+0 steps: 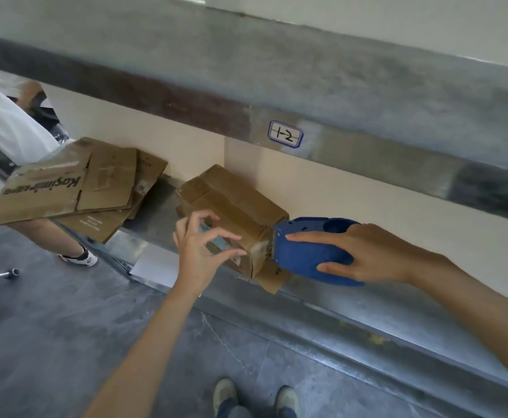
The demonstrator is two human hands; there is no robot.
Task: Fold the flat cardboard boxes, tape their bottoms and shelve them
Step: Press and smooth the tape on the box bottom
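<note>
Shoes [255, 398] stand on the grey floor below both forearms. On the near edge of the metal shelf [352, 309] a folded box [231, 212] lies on its side. The left hand [200, 248] curls over its near end, probably to steady it. The right hand [364, 251] clasps a blue tape dispenser [307, 254] against the box's right end, seemingly to tape its flaps. What the box holds is hidden. Flat cardboard boxes [74, 182] wait stacked at far left.
</note>
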